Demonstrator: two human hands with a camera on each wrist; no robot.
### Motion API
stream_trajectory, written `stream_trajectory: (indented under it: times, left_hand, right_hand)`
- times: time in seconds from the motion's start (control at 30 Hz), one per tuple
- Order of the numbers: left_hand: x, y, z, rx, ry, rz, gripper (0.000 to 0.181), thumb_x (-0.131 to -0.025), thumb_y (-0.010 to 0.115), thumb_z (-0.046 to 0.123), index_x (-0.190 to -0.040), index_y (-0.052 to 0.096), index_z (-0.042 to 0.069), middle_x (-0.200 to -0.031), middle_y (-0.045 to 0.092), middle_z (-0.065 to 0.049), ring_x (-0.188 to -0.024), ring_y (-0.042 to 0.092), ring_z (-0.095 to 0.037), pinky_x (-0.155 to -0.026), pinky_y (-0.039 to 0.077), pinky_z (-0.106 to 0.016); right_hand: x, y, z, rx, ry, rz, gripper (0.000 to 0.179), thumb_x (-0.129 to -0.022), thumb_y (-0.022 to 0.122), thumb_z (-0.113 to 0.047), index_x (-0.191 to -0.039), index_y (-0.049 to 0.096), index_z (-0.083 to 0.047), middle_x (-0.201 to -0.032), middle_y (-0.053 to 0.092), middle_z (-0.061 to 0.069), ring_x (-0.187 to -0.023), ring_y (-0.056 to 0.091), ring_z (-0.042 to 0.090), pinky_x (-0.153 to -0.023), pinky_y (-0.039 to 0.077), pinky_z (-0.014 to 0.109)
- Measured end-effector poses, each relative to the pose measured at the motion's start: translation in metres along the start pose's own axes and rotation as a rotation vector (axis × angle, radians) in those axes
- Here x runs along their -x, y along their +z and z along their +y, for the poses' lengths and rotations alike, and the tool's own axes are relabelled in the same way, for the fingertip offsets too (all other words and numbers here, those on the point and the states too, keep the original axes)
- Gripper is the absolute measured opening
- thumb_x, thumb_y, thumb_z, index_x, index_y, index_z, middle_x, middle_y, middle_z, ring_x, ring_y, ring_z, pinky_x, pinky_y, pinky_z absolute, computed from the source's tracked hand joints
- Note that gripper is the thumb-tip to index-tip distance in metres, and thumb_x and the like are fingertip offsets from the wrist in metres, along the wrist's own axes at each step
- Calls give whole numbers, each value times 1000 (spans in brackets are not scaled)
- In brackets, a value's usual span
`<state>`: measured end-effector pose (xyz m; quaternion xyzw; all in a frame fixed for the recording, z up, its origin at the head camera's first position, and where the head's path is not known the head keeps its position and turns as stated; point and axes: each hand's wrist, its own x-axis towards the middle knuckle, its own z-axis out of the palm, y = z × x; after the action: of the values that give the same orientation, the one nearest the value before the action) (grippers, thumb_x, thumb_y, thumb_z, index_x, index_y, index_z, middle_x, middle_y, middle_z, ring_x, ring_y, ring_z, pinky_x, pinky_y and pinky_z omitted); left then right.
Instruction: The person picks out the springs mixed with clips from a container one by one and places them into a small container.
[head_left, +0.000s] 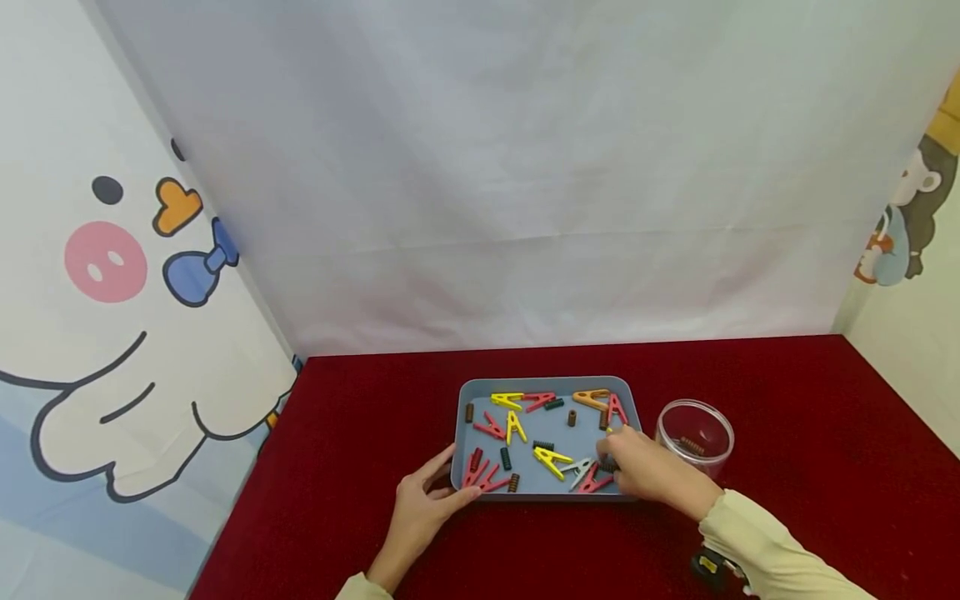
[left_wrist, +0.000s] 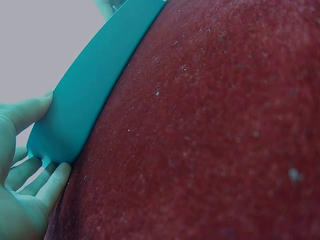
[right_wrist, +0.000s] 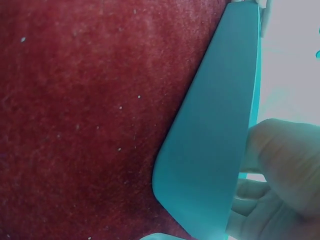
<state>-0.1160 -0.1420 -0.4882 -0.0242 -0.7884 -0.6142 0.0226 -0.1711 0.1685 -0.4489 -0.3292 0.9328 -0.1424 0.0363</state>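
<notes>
A shallow grey-blue tray (head_left: 525,497) holds plastic clips in red, yellow, orange and grey, plus several small coil springs. My left hand (head_left: 423,510) holds the tray's near left corner; in the left wrist view its thumb (left_wrist: 32,111) and fingers (left_wrist: 55,185) lie against the outer walls. Inside the right part of the tray, my right hand (head_left: 647,467) reaches down with bent fingers. A dark spring (head_left: 609,464), a red clip (head_left: 595,480) and a grey clip (head_left: 578,472) lie close to it. Its fingertips are hidden, also behind the tray wall (right_wrist: 210,125) in the right wrist view.
Right of the tray stands a clear round container (head_left: 696,406) with a brown spring (head_left: 692,446) in it. A dark object with a yellow patch (head_left: 707,565) is by the right sleeve. Red cloth (head_left: 360,425) covers the table, backed by a white curtain (head_left: 525,167).
</notes>
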Motion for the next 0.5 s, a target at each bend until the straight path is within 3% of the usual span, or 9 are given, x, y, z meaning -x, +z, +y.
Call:
stream_trajectory:
  times: [0.13, 0.27, 0.33, 0.5]
  left_hand:
    - [-3, 2, -10, -10, -2, 18, 67, -65, 78, 25, -125, 50, 18, -118, 54, -4, -99, 54, -17, -70, 49, -23]
    - [-3, 2, -10, -6, -10, 21, 67, -64, 78, 25, -125, 51, 19, -116, 55, -3, -98, 55, -15, -70, 49, -23]
    - [-3, 1, -8, -4, -6, 11, 67, -65, 78, 25, -126, 50, 18, -116, 55, -5, -99, 55, -17, -70, 49, -23]
    - [1, -2, 8, 12, -15, -20, 67, -68, 76, 21, -127, 48, 12, -117, 54, -14, -101, 53, -25, -71, 49, -25]
  right_hand:
    - [-2, 1, -1, 5, 39, -5, 16, -61, 59, 4, -72, 60, -7, -61, 46, -3, -55, 37, 8, -44, 32, 23]
    - [-1, -1, -2, 31, 33, -17, 29, -58, 60, 6, -85, 63, -4, -74, 51, 1, -64, 44, 10, -51, 37, 25]
    - [-1, -1, -1, 21, 21, -26, 33, -57, 60, 9, -86, 64, -5, -79, 53, 2, -68, 45, 10, -53, 37, 24]
    - [-2, 0, 2, -10, -31, -16, 30, -55, 55, 15, -73, 63, -7, -70, 53, -3, -64, 40, 8, -52, 34, 22]
